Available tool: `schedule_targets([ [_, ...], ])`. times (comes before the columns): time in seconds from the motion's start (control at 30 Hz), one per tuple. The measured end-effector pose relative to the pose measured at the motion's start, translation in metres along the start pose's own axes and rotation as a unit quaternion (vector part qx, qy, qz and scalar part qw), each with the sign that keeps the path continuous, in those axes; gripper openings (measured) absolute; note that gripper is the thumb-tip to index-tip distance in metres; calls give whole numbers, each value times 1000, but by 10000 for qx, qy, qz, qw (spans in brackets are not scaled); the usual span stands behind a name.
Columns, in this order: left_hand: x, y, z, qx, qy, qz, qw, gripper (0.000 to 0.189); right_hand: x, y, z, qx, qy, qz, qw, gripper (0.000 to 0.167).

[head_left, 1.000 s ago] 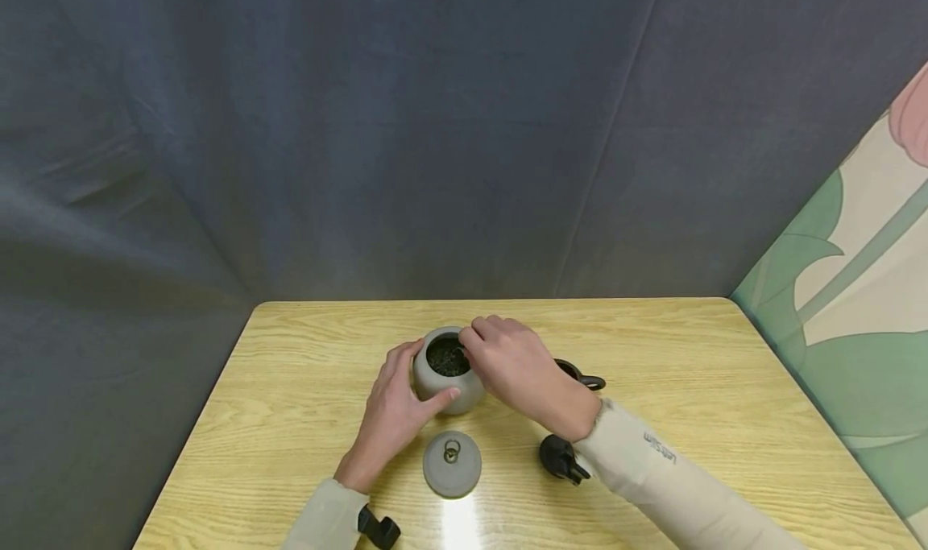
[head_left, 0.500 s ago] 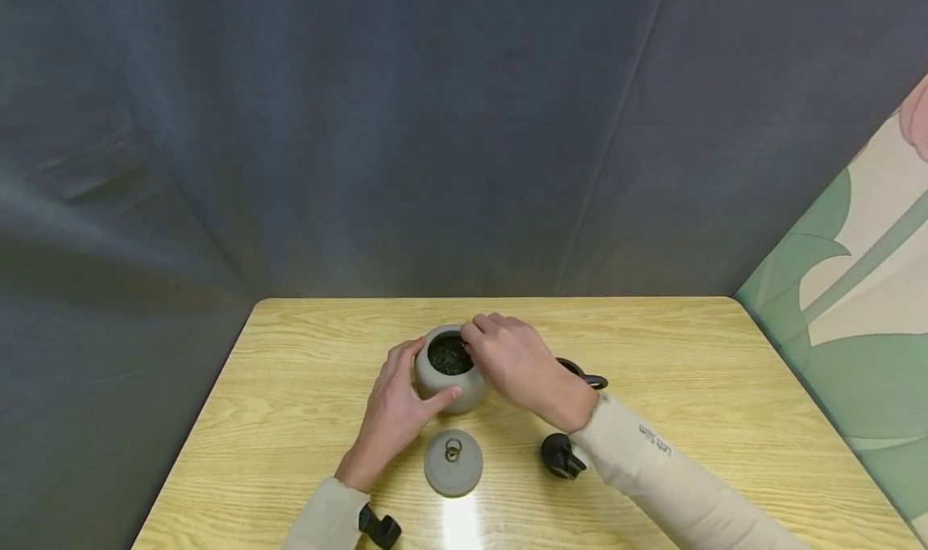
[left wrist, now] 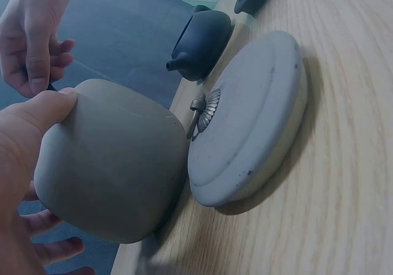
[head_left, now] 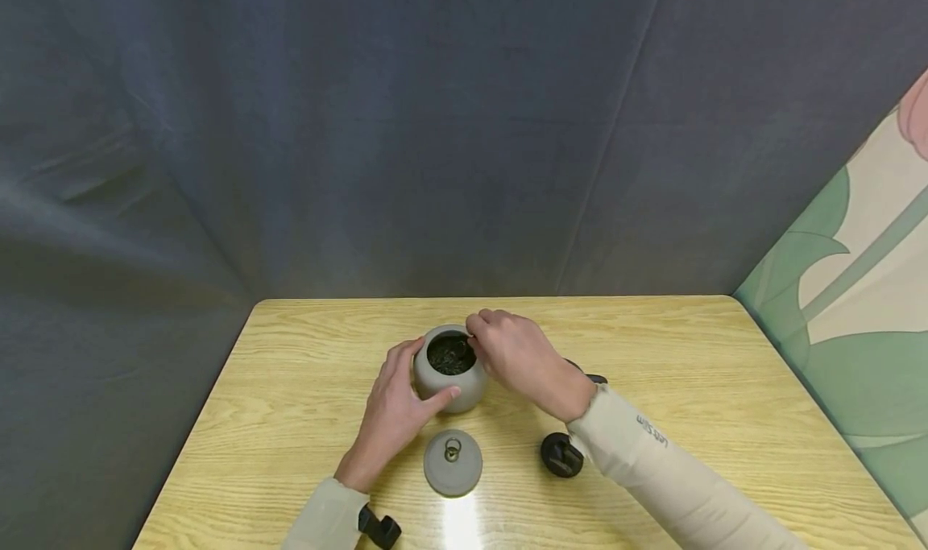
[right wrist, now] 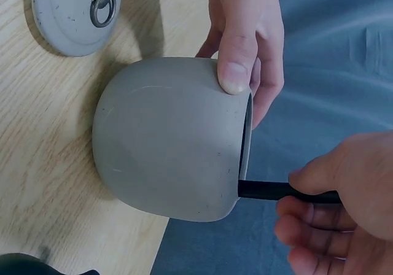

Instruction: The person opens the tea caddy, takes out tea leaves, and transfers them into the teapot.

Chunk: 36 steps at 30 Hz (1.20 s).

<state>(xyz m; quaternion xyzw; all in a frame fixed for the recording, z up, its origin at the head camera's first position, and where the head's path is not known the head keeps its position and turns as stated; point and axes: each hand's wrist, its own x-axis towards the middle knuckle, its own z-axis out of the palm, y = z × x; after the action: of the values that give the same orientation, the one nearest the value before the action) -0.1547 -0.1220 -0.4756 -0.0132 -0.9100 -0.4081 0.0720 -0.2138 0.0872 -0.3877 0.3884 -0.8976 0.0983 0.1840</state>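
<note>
A round grey jar holds dark, leaf-like bits. My left hand grips it from the left, thumb on its near side and fingers round the far side. Above the jar's right rim, my right hand pinches a slim black handle. That handle runs into the mouth of the jar, and its lower end is hidden by the wall in the right wrist view. In front of the jar lies its flat grey lid, with a metal ring on top.
Partly behind my right wrist stands a dark vessel with a spout. A smaller dark rounded piece sits right of the lid. The wooden table meets a dark curtain at its far edge.
My right hand has shifted slightly right and up at the rim, uncovering a bit more of the jar's mouth. The left hand keeps its hold on the jar; the lid stays put.
</note>
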Motion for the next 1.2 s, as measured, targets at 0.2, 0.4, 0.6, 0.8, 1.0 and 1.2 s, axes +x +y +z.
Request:
schedule_targets([
  [0.2,0,0,0,24,3,15,10000,98,2,1,0,217,-262,301,9990,15],
  [0.4,1,-1,0,15,-13,5,10000,99,3,1,1,397,-453,437,9972,16],
  [0.6,1,-1,0,10,-30,-21,10000,99,3,4,4,659,-485,317,9961,12],
  [0.8,1,-1,-1,8,-38,-2,10000,99,3,6,4,1159,-626,273,9909,6],
  [1.0,1,0,-1,42,-16,19,10000,99,2,9,4,1475,-612,148,9871,8],
  [1.2,1,-1,-2,-14,-22,13,10000,98,0,12,6,1665,-601,56,9842,11],
])
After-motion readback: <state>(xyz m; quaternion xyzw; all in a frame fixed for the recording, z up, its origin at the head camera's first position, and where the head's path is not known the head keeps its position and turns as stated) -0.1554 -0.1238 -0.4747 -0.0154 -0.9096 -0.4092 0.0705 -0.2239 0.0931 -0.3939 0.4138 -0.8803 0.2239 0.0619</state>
